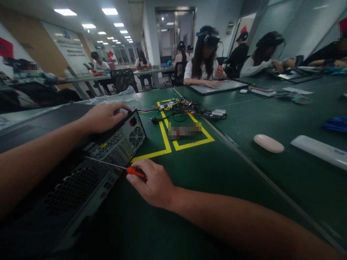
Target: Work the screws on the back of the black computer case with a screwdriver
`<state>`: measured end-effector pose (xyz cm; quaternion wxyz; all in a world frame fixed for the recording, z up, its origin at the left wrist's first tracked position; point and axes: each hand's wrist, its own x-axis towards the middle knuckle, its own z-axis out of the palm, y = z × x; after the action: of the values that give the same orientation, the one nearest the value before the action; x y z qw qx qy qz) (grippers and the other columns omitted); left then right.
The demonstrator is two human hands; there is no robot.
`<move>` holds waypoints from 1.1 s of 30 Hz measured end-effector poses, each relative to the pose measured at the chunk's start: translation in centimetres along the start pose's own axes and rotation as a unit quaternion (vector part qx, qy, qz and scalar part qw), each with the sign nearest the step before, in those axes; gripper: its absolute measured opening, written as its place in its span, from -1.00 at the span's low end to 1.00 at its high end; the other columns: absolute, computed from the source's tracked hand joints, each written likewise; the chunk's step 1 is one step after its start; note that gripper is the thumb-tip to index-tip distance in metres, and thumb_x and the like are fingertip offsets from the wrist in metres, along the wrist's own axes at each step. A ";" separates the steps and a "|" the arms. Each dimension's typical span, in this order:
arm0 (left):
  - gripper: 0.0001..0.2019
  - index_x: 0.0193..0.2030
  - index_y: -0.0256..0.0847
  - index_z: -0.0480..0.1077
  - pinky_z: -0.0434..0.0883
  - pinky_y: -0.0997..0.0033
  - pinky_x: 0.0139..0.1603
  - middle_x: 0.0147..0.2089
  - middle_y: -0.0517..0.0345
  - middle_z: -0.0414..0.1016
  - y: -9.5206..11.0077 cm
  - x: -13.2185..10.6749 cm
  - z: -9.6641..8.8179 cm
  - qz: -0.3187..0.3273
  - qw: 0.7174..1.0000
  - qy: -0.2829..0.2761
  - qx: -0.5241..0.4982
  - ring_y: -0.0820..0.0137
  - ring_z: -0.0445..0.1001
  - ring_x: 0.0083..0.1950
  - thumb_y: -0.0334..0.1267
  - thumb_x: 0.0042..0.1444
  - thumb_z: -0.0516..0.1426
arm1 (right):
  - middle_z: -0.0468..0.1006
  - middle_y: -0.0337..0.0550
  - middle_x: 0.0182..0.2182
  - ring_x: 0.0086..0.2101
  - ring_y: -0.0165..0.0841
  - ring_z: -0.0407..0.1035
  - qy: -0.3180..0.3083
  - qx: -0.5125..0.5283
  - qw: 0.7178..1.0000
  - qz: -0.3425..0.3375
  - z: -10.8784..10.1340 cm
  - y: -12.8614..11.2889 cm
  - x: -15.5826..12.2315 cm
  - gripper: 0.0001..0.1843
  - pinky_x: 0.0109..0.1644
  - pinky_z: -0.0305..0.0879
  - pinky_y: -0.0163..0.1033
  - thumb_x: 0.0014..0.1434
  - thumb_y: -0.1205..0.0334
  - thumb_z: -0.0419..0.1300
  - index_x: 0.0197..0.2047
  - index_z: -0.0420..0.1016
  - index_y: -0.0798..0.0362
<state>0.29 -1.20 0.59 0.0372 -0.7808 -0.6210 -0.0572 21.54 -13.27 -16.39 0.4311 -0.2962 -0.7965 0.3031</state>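
Note:
A black desktop computer case (81, 180) lies on its side on the green table (206, 169), its rear panel with the fan grille (135, 136) turned toward me. My left hand (107, 116) rests curled over the case's upper far corner. My right hand (153, 182) grips a screwdriver (119, 167) by its red handle; the thin shaft runs left and its tip meets the rear panel of the case.
Yellow tape lines (165, 141) mark the table. A tangle of cables (179, 105) lies beyond them. A white mouse (268, 143) and white keyboard (320, 151) sit to the right. Several people work at the far side of the tables.

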 end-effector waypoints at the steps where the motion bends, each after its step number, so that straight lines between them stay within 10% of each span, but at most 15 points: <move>1: -0.30 0.47 -0.31 0.55 0.34 0.19 -0.02 -0.14 -0.05 0.58 0.0 0.0 0.0 -0.001 1.000 0.001 -0.002 0.08 0.54 -0.11 0.02 0.43 -0.08 | 0.76 0.02 0.04 0.03 -0.14 0.68 -0.005 -0.002 1.000 0.000 -0.1 0.0 0.0 -0.70 0.20 0.62 0.03 0.59 -0.03 0.24 0.16 0.56 -0.01; 33: -0.31 0.48 -0.27 0.54 0.35 0.17 -0.04 -0.17 -0.06 0.60 0.2 0.1 -0.1 -0.031 0.999 -0.013 0.016 0.12 0.51 -0.19 0.03 0.45 -0.09 | 0.76 0.01 0.10 0.08 -0.14 0.69 -0.023 0.010 1.000 0.018 0.0 -0.1 0.2 -0.73 0.24 0.62 0.00 0.53 0.05 0.31 0.18 0.54 -0.02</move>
<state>0.46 -1.20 0.74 0.0399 -0.7614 -0.6460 -0.0381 21.42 -13.22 -16.17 0.4098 -0.2997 -0.7977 0.3254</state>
